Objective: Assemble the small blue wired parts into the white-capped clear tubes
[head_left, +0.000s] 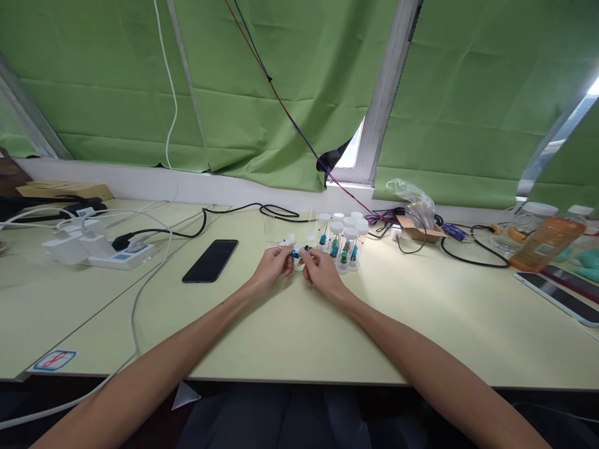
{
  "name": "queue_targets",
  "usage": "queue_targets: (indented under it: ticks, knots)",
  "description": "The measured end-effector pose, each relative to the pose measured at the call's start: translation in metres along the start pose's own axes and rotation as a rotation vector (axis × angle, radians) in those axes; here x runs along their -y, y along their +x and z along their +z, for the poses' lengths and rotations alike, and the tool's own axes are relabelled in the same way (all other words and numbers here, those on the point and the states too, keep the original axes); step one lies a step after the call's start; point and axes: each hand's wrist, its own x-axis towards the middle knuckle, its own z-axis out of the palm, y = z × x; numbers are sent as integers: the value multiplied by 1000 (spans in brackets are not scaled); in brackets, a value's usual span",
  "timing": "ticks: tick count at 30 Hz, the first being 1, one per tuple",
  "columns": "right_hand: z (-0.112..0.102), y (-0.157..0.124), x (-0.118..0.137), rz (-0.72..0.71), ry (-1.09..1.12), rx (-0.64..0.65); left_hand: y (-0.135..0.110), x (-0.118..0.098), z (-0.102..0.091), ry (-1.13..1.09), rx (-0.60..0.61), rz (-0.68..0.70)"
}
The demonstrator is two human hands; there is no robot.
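Observation:
Both my hands meet at the middle of the pale green table [290, 324]. My left hand [274, 264] and my right hand [319, 268] pinch a small blue part [296, 253] between their fingertips, and what else they hold is too small to make out. Just behind my right hand stands a cluster of several clear vials with white caps [345, 240], some holding blue and green pieces. A loose white cap [289, 239] lies right behind my left hand.
A black phone [210, 260] lies left of my hands. A white power strip [100, 248] with plugs and cables sits far left. A plastic bag on a small cardboard box [418, 226], an orange bottle [545, 240] and another phone [559, 297] are at the right.

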Motion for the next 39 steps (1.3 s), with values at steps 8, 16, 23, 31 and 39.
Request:
queue_targets:
  ticks: [8, 16, 23, 31, 39]
  knots:
    - [0, 0, 4, 43, -15, -42, 1, 1, 0, -9, 4, 6]
    - [1, -1, 3, -2, 24, 7, 1, 0, 0, -55, -30, -13]
    - [-1, 1, 2, 19, -32, -13, 1, 0, 1, -18, 2, -14]
    - [0, -1, 5, 8, -13, -40, 0, -1, 1, -44, -40, -8]
    - [0, 0, 1, -11, -13, -2, -1, -1, 1, -21, -57, -35]
